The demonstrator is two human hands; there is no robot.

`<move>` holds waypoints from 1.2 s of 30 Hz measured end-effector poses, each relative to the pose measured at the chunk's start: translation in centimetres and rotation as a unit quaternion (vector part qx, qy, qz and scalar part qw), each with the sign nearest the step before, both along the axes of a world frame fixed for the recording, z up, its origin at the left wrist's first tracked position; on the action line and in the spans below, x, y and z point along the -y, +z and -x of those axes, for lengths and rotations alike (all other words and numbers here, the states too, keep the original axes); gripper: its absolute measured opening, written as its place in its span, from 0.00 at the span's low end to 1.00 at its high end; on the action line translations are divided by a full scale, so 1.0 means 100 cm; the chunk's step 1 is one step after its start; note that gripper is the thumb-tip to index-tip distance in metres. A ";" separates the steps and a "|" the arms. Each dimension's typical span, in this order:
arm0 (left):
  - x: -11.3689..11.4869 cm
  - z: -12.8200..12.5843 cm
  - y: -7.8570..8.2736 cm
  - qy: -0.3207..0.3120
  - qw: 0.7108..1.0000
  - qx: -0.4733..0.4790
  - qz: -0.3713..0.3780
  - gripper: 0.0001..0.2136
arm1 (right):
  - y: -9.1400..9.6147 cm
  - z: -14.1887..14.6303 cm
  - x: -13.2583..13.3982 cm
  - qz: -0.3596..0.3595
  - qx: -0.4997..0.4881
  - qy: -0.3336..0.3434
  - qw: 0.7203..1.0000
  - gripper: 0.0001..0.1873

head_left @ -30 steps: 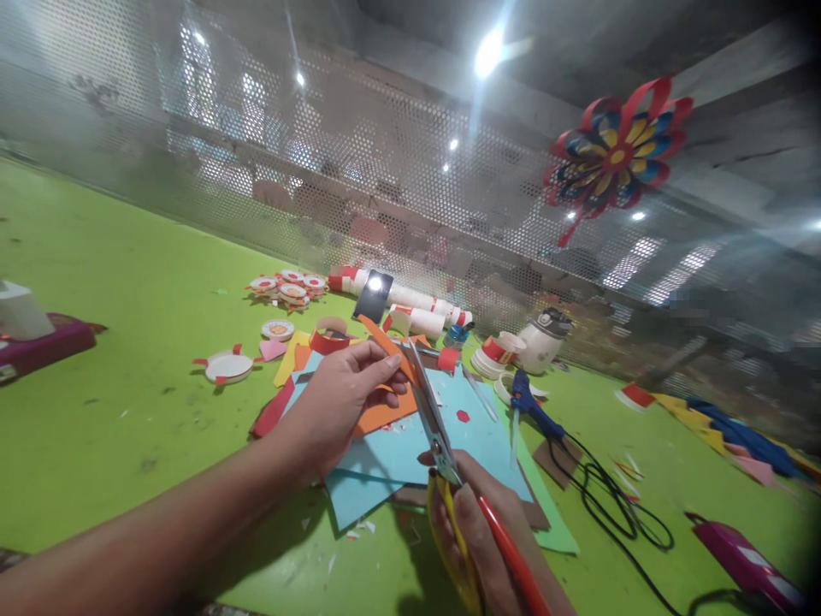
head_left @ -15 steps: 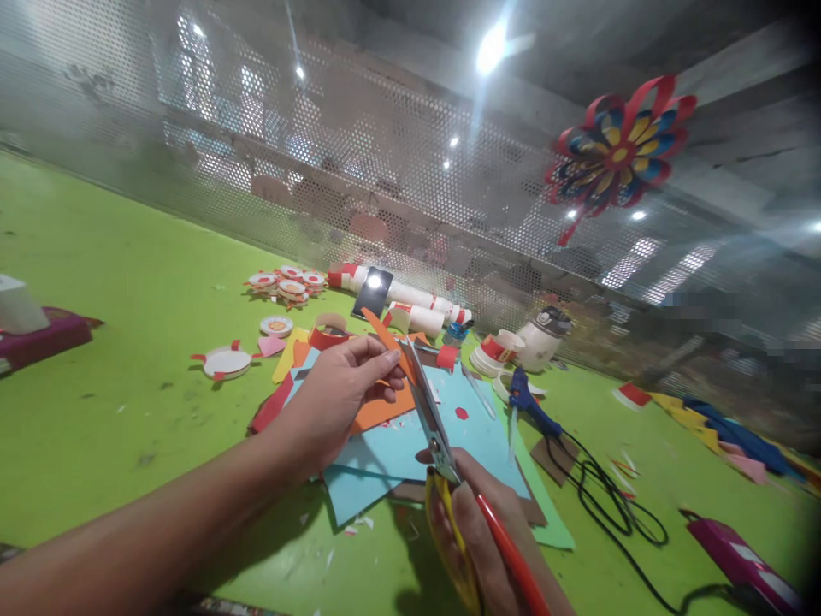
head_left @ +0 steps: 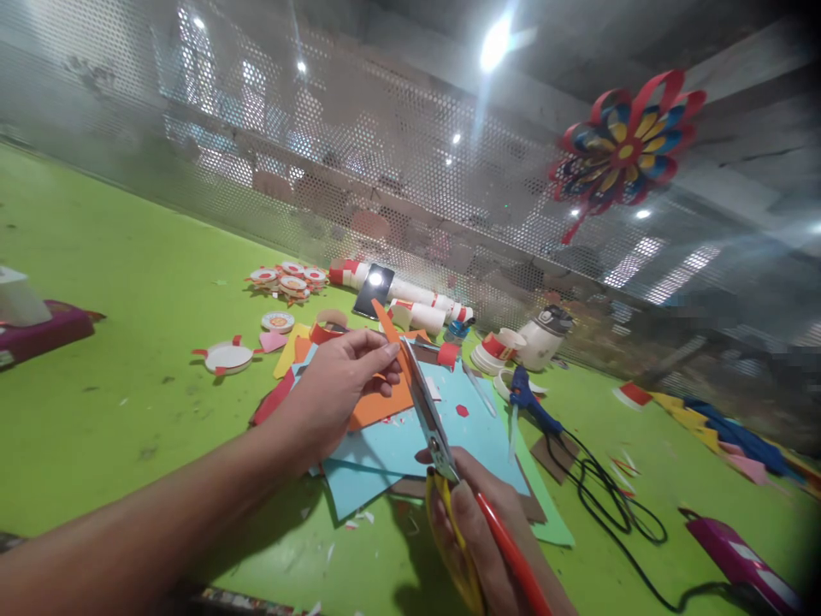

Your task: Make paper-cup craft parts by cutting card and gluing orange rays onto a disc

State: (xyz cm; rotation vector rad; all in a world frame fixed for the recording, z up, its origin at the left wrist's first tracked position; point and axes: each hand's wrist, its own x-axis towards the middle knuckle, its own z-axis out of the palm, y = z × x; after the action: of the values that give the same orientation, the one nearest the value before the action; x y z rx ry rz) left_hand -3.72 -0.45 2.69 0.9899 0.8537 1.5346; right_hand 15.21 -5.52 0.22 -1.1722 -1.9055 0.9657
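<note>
My left hand (head_left: 350, 376) pinches a narrow orange paper strip (head_left: 387, 323), which points up and away from me. In my right hand (head_left: 478, 522) is a pair of scissors (head_left: 431, 417) with one yellow and one red handle. Its blades lie along the right side of the strip, nearly together; whether they touch the paper I cannot tell. Beneath both hands are light blue sheets (head_left: 378, 451) with a larger orange piece (head_left: 385, 404) on top. A small red hexagon (head_left: 462, 411) lies on the blue paper.
A blue glue gun (head_left: 532, 402) with a looping black cord lies to the right. Farther back are a phone (head_left: 374, 289), paper cups (head_left: 500, 349) and a white jug (head_left: 544, 335). A paper disc with red tabs (head_left: 229, 358) is at left, on the green table (head_left: 147, 445).
The orange strip's tip has shifted slightly right and up, and stands a little steeper. My right hand keeps its grip on the scissors. The view has moved slightly.
</note>
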 end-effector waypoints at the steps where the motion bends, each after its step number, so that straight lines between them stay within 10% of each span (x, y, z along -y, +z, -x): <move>1: 0.000 0.000 0.001 0.001 1.000 0.000 0.001 0.08 | 0.000 0.000 0.000 0.000 0.001 0.000 1.000 0.27; 36: -0.007 0.007 -0.001 0.060 0.996 -0.059 -0.010 0.06 | -0.003 0.004 0.004 0.042 -0.034 0.012 0.998 0.27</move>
State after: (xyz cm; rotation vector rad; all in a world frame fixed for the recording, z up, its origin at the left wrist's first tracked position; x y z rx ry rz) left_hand -4.39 0.24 2.63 1.0694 0.9981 1.6012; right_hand 14.84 -5.88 -0.06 -1.1512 -1.8455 1.0950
